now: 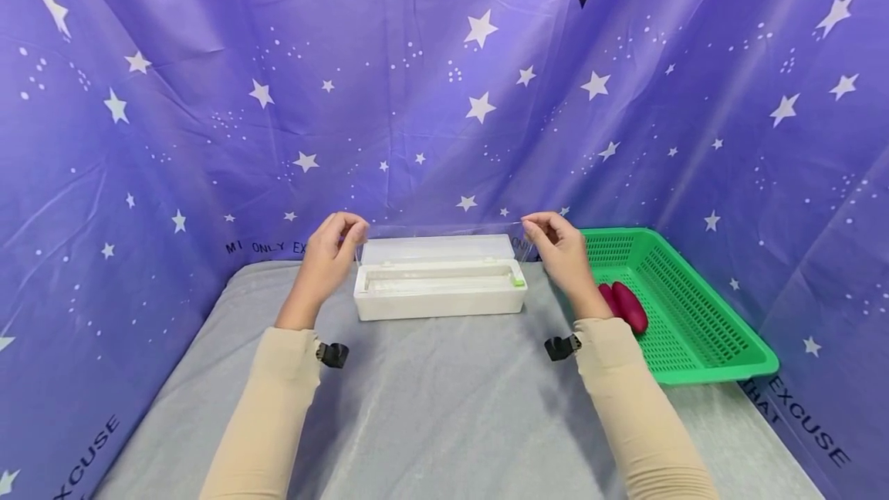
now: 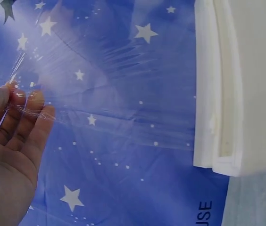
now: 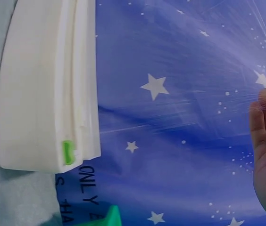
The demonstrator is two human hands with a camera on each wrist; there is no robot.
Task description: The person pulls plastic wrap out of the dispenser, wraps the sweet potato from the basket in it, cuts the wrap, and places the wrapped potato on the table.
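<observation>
A sheet of clear cling film (image 2: 119,101) stretches up out of a white cling film dispenser box (image 1: 441,304), whose lid (image 1: 437,248) stands raised at the back. My left hand (image 1: 332,253) pinches one corner of the film between thumb and fingertips, above the box's left end. At the other corner, my right hand (image 1: 561,253) pinches the film above the right end. In the right wrist view the film (image 3: 185,99) runs taut from the box to the fingers. A small green slider (image 3: 68,152) sits at the box's right end.
At the right stands a green plastic basket (image 1: 701,307) holding dark red oblong items (image 1: 630,307), partly hidden by my right wrist. A grey cloth (image 1: 444,407) covers the table. A purple star-patterned curtain (image 1: 389,99) hangs close behind the box and on both sides.
</observation>
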